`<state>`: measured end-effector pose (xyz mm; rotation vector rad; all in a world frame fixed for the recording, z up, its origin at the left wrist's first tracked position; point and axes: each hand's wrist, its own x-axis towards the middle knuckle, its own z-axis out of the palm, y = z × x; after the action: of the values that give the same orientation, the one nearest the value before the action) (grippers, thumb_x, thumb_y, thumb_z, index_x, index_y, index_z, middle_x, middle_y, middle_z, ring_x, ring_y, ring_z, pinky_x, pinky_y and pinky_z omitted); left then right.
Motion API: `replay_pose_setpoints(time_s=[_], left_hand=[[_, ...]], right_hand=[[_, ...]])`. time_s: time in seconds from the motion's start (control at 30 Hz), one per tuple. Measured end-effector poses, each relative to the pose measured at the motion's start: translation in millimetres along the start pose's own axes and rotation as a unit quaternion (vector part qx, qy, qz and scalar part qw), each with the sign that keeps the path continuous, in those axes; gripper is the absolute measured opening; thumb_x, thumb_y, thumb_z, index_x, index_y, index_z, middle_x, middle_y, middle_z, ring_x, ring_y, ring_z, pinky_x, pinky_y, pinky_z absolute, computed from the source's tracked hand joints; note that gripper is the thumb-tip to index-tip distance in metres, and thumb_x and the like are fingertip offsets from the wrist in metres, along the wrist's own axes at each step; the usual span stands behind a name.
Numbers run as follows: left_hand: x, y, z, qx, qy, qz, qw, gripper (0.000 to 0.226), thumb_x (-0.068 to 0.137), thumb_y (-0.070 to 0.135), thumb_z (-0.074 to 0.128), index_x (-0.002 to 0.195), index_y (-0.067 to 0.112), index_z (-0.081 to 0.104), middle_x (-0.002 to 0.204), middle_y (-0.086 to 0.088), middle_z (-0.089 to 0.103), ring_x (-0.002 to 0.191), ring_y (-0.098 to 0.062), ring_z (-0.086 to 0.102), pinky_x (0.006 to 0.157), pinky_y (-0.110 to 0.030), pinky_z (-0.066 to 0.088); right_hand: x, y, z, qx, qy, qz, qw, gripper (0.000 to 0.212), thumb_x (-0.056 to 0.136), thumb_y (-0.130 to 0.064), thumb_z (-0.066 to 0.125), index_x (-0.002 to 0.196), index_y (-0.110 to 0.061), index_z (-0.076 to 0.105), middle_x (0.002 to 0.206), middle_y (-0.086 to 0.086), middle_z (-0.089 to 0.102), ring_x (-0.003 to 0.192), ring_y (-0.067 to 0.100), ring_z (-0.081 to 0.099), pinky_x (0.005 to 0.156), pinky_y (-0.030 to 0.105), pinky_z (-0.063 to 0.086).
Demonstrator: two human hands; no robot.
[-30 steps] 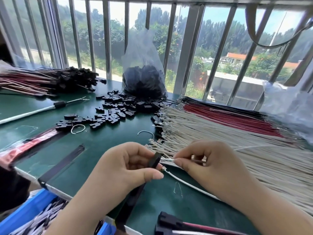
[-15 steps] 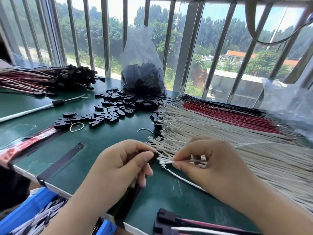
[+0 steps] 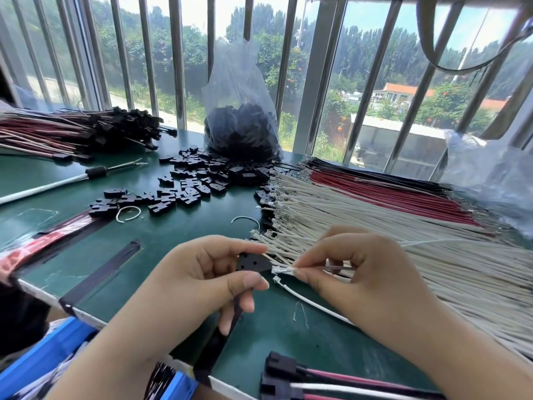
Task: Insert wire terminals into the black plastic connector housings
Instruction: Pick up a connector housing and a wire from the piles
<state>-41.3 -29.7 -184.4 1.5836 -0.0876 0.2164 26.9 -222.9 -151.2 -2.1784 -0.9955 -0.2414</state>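
From the head camera, the left hand [image 3: 202, 280] pinches a small black housing [image 3: 253, 262] between thumb and forefinger, raised just above the green table [image 3: 173, 232] near its front edge. The face with small holes shows upward, and its narrow end is turned right, toward the other hand, likely so the opening meets the incoming wire straight on. The right hand [image 3: 354, 272] pinches a white wire [image 3: 284, 271] close behind its metal tip; gripping so near the end probably keeps the thin wire from bending as it is pushed. The wire's long axis runs roughly left to right, tip pointing left, just beside the housing's end; whether it has entered I cannot tell. A second white wire [image 3: 305, 301] lies loose on the table below it. The stock of white wires [image 3: 403, 249] lies fanned under the right hand, tips toward the worker, within easy reach. Loose housings [image 3: 199, 180] lie scattered farther back.
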Motion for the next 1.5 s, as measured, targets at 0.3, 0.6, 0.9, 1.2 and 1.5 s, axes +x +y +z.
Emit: replay_pose_setpoints(time_s=[0.3,0.6,0.9,1.2,1.5], left_hand=[[4,-2,-4,-0.052,-0.023,-0.029,0.998,0.039,0.049,0.022,0.081,0.087,0.016,0.075,0.070,-0.020,0.071,0.045,-0.020,0.059,0.035,-0.020,0.043],[6,1,-4,0.017,-0.074,-0.050,0.996,0.040,0.054,0.034,0.080,0.092,0.024,0.074,0.075,-0.017,0.073,0.051,-0.022,0.058,0.044,-0.024,0.048],[6,1,4,0.037,-0.024,-0.070,0.997,0.029,0.067,0.000,0.079,0.085,0.023,0.076,0.065,-0.007,0.072,0.051,-0.017,0.063,0.057,-0.028,0.057],[1,3,-3,0.008,-0.047,-0.048,0.998,0.050,0.045,0.038,0.092,0.092,0.028,0.076,0.076,-0.010,0.073,0.069,-0.023,0.072,0.067,-0.032,0.059],[10,8,18,-0.092,-0.005,-0.136,0.986,0.014,0.083,-0.006,0.061,0.077,0.001,0.072,0.071,-0.020,0.070,0.050,-0.017,0.062,0.055,-0.029,0.057]], right_hand=[[-5,-3,-1,-0.027,0.038,-0.035,0.998,0.012,0.067,-0.043,0.067,0.078,-0.040,0.071,0.078,-0.024,0.064,0.078,0.002,0.061,0.060,0.029,0.051],[-5,-5,3,-0.027,0.021,-0.038,0.999,0.014,0.068,-0.040,0.076,0.079,-0.046,0.068,0.078,-0.021,0.063,0.073,0.004,0.062,0.058,0.033,0.053],[-6,-9,18,-0.079,0.025,-0.060,0.995,0.012,0.066,-0.032,0.073,0.073,-0.029,0.063,0.065,-0.013,0.055,0.059,0.003,0.053,0.051,0.015,0.041],[-2,-3,4,0.014,-0.126,0.044,0.991,0.017,0.083,-0.041,0.065,0.072,-0.029,0.068,0.058,-0.013,0.062,0.048,-0.001,0.049,0.050,0.011,0.039],[-6,-1,-3,-0.155,-0.039,-0.088,0.983,0.026,0.082,-0.047,0.050,0.076,-0.031,0.070,0.066,-0.017,0.063,0.061,0.002,0.057,0.049,0.028,0.050]])
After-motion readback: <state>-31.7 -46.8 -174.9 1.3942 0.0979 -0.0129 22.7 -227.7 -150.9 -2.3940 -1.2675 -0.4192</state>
